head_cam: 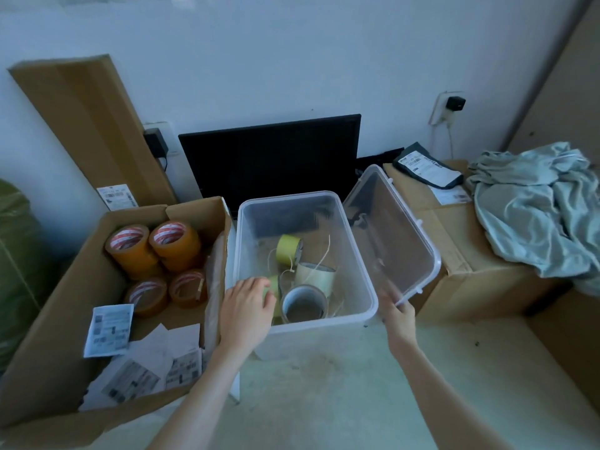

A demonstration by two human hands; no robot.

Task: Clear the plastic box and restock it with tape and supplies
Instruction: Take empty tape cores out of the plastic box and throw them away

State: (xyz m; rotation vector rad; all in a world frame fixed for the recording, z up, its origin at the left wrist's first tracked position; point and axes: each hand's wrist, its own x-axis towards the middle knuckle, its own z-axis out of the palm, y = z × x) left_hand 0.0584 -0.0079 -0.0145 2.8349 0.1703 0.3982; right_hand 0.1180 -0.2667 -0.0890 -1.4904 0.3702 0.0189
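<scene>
Reaching my left hand (pixel 248 302) into the near-left corner of the plastic box (pixel 365 264), I'd curl its fingers fully round the yellow-green tape roll (pixel 273 289) they grasp (cords lie tangled nearby) while my right hand (pixel 396 311) pinches the lid (pixel 389 232) clear beside the box.

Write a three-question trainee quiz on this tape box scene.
1. True or false: the left hand reaches into the plastic box.
2. What does the right hand hold? A) lid B) cloth C) monitor
3. Fill in: the orange tape rolls sit in a ____ box.

Key: 1 true, it is on a yellow-green roll. 2 A, the clear lid, tilted open beside the box. 3 cardboard.
</scene>
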